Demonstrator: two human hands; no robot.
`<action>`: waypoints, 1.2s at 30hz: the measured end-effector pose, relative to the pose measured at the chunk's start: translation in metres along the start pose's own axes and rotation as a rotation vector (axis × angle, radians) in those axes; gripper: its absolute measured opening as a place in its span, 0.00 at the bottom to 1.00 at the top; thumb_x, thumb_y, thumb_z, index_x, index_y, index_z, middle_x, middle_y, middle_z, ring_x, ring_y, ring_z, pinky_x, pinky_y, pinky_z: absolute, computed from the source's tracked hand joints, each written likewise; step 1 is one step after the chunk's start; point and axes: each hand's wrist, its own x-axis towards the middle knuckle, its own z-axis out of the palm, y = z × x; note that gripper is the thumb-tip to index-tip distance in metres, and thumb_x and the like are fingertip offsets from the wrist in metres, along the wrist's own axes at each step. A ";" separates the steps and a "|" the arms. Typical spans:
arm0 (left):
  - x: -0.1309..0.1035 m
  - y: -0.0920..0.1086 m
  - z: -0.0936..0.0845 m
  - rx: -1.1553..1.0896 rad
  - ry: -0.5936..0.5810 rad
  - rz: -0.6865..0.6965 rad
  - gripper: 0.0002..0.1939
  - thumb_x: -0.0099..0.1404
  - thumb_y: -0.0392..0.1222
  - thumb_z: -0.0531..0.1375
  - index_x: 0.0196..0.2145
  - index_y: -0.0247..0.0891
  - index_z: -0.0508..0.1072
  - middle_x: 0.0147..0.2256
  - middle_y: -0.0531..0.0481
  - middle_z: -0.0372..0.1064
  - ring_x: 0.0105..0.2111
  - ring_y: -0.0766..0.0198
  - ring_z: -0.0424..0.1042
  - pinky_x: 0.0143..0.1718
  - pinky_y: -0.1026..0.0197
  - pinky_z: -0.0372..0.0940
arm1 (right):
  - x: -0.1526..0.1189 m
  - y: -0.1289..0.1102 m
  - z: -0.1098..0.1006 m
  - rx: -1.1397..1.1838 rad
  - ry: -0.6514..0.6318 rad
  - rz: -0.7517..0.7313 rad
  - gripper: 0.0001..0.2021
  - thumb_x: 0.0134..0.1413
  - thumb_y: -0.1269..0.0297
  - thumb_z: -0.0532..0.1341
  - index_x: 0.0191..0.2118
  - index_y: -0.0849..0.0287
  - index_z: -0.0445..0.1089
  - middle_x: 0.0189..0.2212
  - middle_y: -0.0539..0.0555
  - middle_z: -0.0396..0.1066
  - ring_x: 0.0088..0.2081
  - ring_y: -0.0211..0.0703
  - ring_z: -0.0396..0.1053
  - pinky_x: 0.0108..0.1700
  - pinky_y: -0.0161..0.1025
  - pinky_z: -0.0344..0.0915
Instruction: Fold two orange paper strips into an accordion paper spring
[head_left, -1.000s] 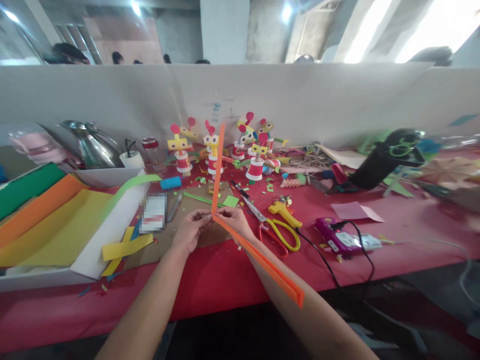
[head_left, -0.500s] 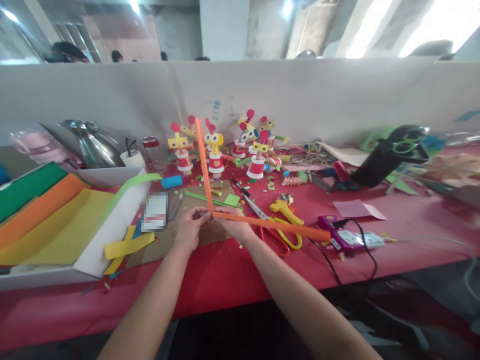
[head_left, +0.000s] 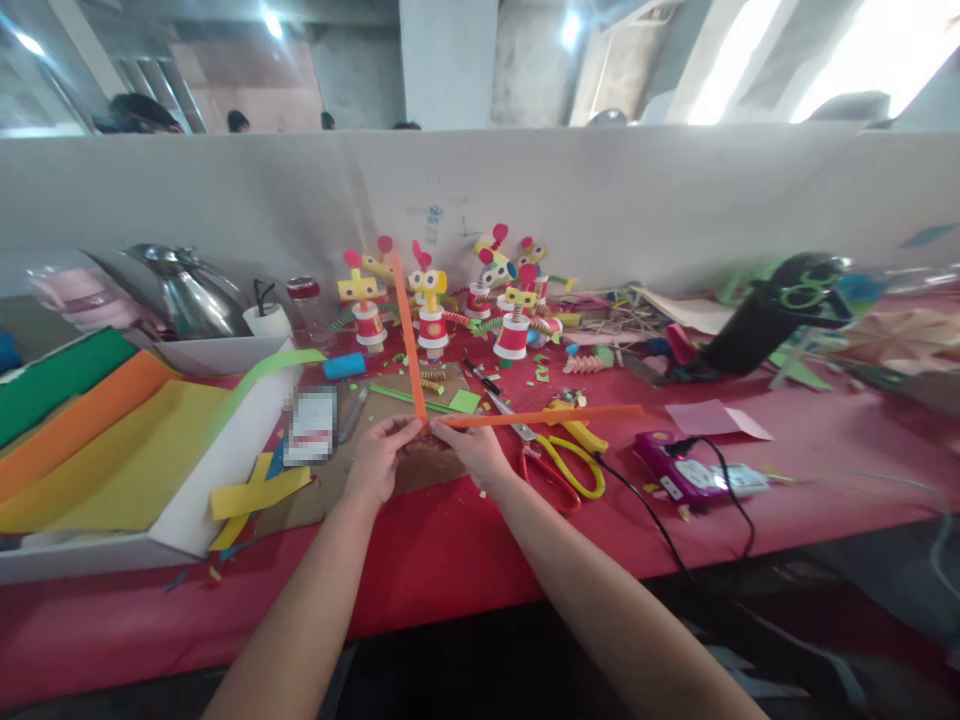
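Two orange paper strips meet at a corner between my hands. One strip points away toward the back, and the other strip runs out to the right over the scissors. My left hand pinches the corner from the left, its fingers closed on the paper. From the right, my right hand has its thumb and fingers closed at the same corner. Both hands are above a brown cardboard sheet. The fold itself is small and partly covered by my fingertips.
A white box of coloured paper sits at the left. Paper-cup figures stand at the back. Right of my hands lie scissors, a yellow glue gun and a purple power socket; a black bottle is farther right.
The right-hand strip has swung away from me, its far end now higher in view. My right hand has shifted slightly; my left hand stays at the corner.
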 end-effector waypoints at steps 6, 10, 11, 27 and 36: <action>0.000 -0.001 -0.003 0.250 -0.035 0.075 0.16 0.44 0.47 0.70 0.27 0.33 0.74 0.24 0.49 0.74 0.25 0.67 0.69 0.30 0.65 0.61 | 0.001 0.001 -0.001 -0.095 -0.030 -0.043 0.08 0.43 0.61 0.64 0.25 0.60 0.74 0.19 0.49 0.70 0.23 0.36 0.66 0.28 0.34 0.62; -0.001 -0.001 -0.003 0.302 -0.036 0.071 0.17 0.45 0.49 0.69 0.27 0.34 0.75 0.25 0.48 0.74 0.25 0.65 0.71 0.28 0.65 0.61 | 0.001 0.002 -0.002 -0.152 -0.024 -0.080 0.07 0.44 0.61 0.63 0.26 0.59 0.74 0.19 0.49 0.70 0.23 0.37 0.66 0.29 0.34 0.63; -0.001 -0.002 -0.004 0.312 -0.030 0.075 0.17 0.44 0.49 0.69 0.28 0.34 0.75 0.25 0.47 0.74 0.26 0.64 0.71 0.28 0.65 0.61 | 0.001 0.003 -0.002 -0.163 -0.021 -0.085 0.07 0.45 0.61 0.63 0.26 0.59 0.74 0.20 0.49 0.70 0.23 0.37 0.67 0.29 0.34 0.64; 0.005 -0.004 -0.008 0.400 0.122 0.313 0.06 0.45 0.40 0.68 0.22 0.37 0.78 0.20 0.53 0.70 0.23 0.67 0.65 0.28 0.64 0.58 | -0.002 -0.001 -0.002 -0.608 -0.022 -0.538 0.05 0.50 0.66 0.62 0.32 0.57 0.76 0.29 0.52 0.75 0.32 0.41 0.71 0.37 0.36 0.67; -0.009 0.002 0.004 -0.002 -0.166 0.022 0.20 0.43 0.38 0.70 0.38 0.37 0.78 0.34 0.47 0.76 0.34 0.63 0.73 0.41 0.60 0.65 | -0.008 0.000 -0.015 -0.814 -0.043 -0.833 0.12 0.58 0.67 0.56 0.45 0.56 0.73 0.39 0.56 0.71 0.41 0.41 0.70 0.44 0.36 0.67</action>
